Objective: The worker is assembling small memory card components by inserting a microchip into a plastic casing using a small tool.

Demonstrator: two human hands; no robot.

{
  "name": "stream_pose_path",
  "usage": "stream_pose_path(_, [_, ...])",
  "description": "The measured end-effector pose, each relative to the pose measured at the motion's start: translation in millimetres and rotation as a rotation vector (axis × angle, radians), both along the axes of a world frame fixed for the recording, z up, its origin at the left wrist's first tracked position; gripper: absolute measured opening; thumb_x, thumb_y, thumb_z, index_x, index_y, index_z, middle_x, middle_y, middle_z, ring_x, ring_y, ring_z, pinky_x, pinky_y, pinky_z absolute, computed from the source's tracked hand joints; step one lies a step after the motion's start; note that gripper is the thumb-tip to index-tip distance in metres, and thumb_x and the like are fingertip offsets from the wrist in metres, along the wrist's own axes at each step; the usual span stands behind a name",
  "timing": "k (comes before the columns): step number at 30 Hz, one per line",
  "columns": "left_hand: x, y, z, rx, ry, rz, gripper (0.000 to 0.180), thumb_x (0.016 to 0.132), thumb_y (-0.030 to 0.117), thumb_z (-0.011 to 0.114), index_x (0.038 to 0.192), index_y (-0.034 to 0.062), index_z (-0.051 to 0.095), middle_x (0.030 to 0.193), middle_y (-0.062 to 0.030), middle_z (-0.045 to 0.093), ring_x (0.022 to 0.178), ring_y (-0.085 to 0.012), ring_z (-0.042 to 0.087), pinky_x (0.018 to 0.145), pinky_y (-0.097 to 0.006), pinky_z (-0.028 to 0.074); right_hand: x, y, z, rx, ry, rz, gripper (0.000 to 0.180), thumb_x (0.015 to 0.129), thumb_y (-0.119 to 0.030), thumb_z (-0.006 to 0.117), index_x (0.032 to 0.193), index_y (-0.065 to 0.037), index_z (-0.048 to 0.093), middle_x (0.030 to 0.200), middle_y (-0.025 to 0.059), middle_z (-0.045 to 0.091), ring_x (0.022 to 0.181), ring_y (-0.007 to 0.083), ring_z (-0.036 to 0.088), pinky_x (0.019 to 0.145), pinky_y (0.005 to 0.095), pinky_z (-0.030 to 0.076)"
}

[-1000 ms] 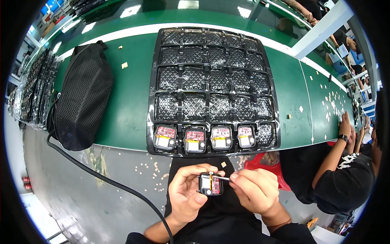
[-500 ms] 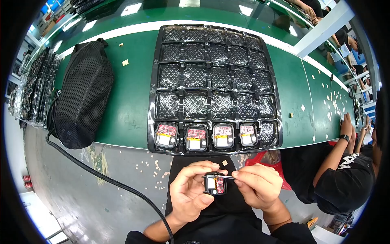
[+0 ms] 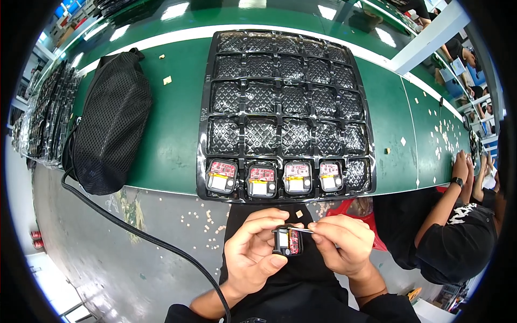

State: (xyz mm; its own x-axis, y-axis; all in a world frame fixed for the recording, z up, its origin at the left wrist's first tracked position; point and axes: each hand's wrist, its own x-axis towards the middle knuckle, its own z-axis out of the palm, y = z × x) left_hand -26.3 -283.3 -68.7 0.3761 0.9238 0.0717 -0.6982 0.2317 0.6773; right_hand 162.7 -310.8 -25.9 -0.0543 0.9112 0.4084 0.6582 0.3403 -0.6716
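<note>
My left hand [image 3: 253, 250] holds a small black device housing [image 3: 287, 241] between thumb and fingers, its open side facing up. Inside the housing a red circuit board, a pale block and a strip of yellow show. My right hand [image 3: 344, 242] pinches a thin silver metal tool, likely tweezers [image 3: 302, 230], whose tip lies at the housing's upper edge; the tip itself is too small to make out. Just beyond my hands a black plastic tray [image 3: 202, 129] lies on the green table, with several similar open housings [image 3: 262, 181] in its nearest row.
A black mesh bag [image 3: 112, 124] lies left of the tray, with a black cable [image 3: 151, 242] running down past my left arm. Stacked trays [image 3: 46, 118] stand at the far left. Small pale chips dot the green table [image 3: 385, 124] and floor. At right sits a co-worker [image 3: 452, 231].
The housing has tilted slightly in my left hand and shifted a little to the right. My right hand keeps the tool at its upper edge. The view has shifted slightly.
</note>
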Motion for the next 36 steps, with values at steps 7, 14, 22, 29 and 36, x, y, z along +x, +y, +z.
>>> stream_pose_path(7, [-1, -1, 3, 0.003, 0.042, 0.019, 0.051, 0.090, 0.004, 0.077, 0.133, -0.0091, 0.053, 0.143, -0.0241, 0.046, 0.129, -0.0361, 0.059, 0.108, -0.044, 0.051, -4, 0, -1, 0.063, -0.099, -0.013, 0.026, 0.074, 0.000, 0.082, 0.099, -0.001, 0.074, 0.086, 0.0092, 0.072, 0.064, 0.0201, 0.069, 0.053, 0.0298, 0.053])
stream_pose_path(14, [-4, -7, -1, -0.027, 0.064, 0.056, 0.052, 0.089, 0.003, 0.079, 0.132, -0.0094, 0.053, 0.142, -0.0251, 0.049, 0.128, -0.0375, 0.059, 0.108, -0.045, 0.051, -6, 1, 3, 0.016, -0.149, 0.034, 0.024, 0.077, 0.002, 0.080, 0.100, -0.001, 0.073, 0.086, 0.0101, 0.071, 0.066, 0.0198, 0.069, 0.055, 0.0288, 0.054])
stream_pose_path(22, [1, 1, 8, 0.602, 0.456, 0.306, 0.053, 0.071, 0.007, 0.094, 0.114, -0.0005, 0.064, 0.117, -0.0188, 0.064, 0.110, -0.0404, 0.070, 0.091, -0.046, 0.061, -4, -23, -3, -0.130, 0.422, 0.102, 0.043, 0.081, -0.016, 0.086, 0.113, 0.003, 0.063, 0.097, 0.0146, 0.065, 0.063, 0.0090, 0.053, 0.053, 0.0206, 0.042])
stream_pose_path(29, [19, -2, 4, 0.887, 0.664, 0.440, 0.049, 0.075, 0.011, 0.092, 0.114, 0.0084, 0.063, 0.116, -0.0141, 0.069, 0.108, -0.0358, 0.071, 0.086, -0.041, 0.060, -1, -16, 28, -0.065, 0.052, 0.003, 0.039, 0.071, -0.013, 0.091, 0.102, 0.000, 0.072, 0.092, 0.0137, 0.071, 0.068, 0.0224, 0.070, 0.058, 0.0285, 0.056])
stream_pose_path(36, [19, -11, -10, 0.839, 0.684, 0.358, 0.040, 0.083, 0.010, 0.082, 0.115, 0.0051, 0.059, 0.122, -0.0188, 0.058, 0.108, -0.0366, 0.069, 0.092, -0.048, 0.058, 32, 2, 28, 0.118, -0.334, -0.397, 0.032, 0.070, 0.000, 0.087, 0.099, -0.001, 0.074, 0.089, 0.0092, 0.066, 0.062, 0.0208, 0.067, 0.054, 0.0309, 0.053])
